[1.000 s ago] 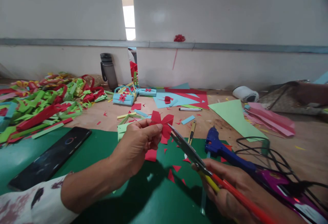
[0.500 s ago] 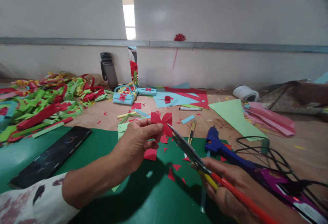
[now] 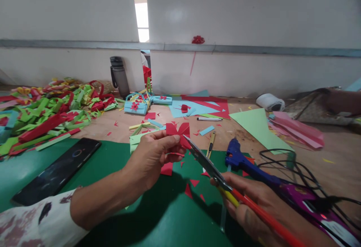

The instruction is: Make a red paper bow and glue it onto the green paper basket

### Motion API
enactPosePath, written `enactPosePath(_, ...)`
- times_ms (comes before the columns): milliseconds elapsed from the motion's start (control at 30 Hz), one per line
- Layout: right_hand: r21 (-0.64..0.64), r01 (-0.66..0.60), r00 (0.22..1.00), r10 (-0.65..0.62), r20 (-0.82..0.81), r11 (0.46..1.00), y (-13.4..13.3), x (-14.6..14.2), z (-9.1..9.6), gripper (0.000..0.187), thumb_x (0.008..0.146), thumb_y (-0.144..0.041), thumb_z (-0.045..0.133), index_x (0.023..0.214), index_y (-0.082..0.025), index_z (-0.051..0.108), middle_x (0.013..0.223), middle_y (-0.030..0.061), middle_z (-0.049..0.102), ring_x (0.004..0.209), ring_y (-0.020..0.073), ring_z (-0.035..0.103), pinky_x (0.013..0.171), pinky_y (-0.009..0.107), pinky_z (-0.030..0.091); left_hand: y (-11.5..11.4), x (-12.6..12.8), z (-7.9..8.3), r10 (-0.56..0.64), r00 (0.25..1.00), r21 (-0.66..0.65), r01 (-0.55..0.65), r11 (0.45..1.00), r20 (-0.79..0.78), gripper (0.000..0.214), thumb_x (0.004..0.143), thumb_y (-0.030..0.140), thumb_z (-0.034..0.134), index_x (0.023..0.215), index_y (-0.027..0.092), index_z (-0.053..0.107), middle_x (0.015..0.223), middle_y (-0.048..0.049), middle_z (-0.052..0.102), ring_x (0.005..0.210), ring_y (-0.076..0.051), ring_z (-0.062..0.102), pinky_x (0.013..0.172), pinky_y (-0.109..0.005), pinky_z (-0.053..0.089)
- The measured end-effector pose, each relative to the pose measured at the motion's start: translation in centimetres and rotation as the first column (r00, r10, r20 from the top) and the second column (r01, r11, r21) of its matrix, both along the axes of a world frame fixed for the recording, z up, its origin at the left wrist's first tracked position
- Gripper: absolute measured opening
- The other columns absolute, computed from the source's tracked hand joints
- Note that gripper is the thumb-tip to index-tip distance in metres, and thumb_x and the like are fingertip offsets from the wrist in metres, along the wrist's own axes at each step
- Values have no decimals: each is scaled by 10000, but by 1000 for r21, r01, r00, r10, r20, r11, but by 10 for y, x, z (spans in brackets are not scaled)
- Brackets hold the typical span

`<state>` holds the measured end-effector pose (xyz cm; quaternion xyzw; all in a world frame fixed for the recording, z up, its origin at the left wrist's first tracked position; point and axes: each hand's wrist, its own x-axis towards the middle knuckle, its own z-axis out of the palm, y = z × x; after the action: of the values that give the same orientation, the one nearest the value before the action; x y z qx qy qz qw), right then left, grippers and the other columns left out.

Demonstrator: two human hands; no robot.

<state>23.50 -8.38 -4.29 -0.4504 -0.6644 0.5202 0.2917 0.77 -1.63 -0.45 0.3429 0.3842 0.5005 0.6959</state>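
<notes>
Since a second ago the scissors (image 3: 204,160) have closed in on the red paper flower (image 3: 177,131), its lower petal now trimmed away. It shows notched petals, pinched between left hand (image 3: 153,156) fingertips above the green mat (image 3: 118,209). Right hand (image 3: 254,205) grips the scissor handles, blades touching the flower's edge.

Red flower cutout (image 3: 177,130) in left hand (image 3: 152,157): thin matt paper.
Scissors (image 3: 205,163) in right hand (image 3: 251,206): dull grey metal blades, smooth red and yellow plastic handles.
Cutting mat (image 3: 158,217): green, smooth, matt.
Tabletop (image 3: 316,171): bare light wood, matt.
Phone (image 3: 58,171): glossy black screen.
Glue gun (image 3: 239,160): blue plastic, slight sheen.
Strip heap (image 3: 47,115): matt coloured paper.
Bottle (image 3: 120,76): grey plastic.
Sleeve (image 3: 31,224): printed cloth.
</notes>
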Motion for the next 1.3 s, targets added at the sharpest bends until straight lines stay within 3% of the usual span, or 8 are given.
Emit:
enactPosePath(167,1,38,999,-38,-17,999,0,-4,-11,568,775,-671,522,1103,-215,603,644,7,483,561,133,469,486,220,425,1,-1,-2,-16,1000,20,16,1000,20,141,697,160,734,641,136,606,654,-37,661,616,-136,615,601,-252,504)
enactPosePath(367,-27,14,1000,-14,-27,1000,3,-3,-9,563,773,-660,539,1096,-204,610,597,-26,423,477,90,384,455,205,400,2,-1,-2,-14,1000,36,14,999,-1,145,684,176,740,625,135,614,652,-40,656,613,-137,604,599,-251,496)
enactPosePath(800,-25,32,998,-30,63,999,5,0,-1,513,772,-551,611,1163,-220,622,599,10,559,574,174,564,513,242,472,2,-1,-3,-19,1000,27,19,999,-3,138,693,161,726,617,131,615,637,-41,650,597,-136,602,591,-249,500)
enactPosePath(1033,-27,47,995,-45,93,999,4,-1,12,540,748,-574,623,1160,-227,633,605,24,594,596,195,592,520,246,485,2,-1,-4,-20,1000,24,20,1000,-5,130,699,165,723,633,123,619,640,-47,655,596,-134,607,593,-247,508)
enactPosePath(1200,-131,5,991,12,131,991,6,-2,14,627,755,-626,583,1221,-206,584,706,38,629,602,165,585,535,220,477,4,0,-4,-11,1000,12,11,1000,14,141,678,155,742,629,127,612,627,-40,659,578,-130,610,578,-240,514)
enactPosePath(1300,-96,-18,982,35,185,995,9,0,13,613,766,-609,580,1229,-206,579,693,39,622,652,183,592,563,228,482,4,0,-4,-12,1000,12,11,1000,26,138,676,142,742,627,130,614,615,-29,658,565,-123,610,573,-233,515)
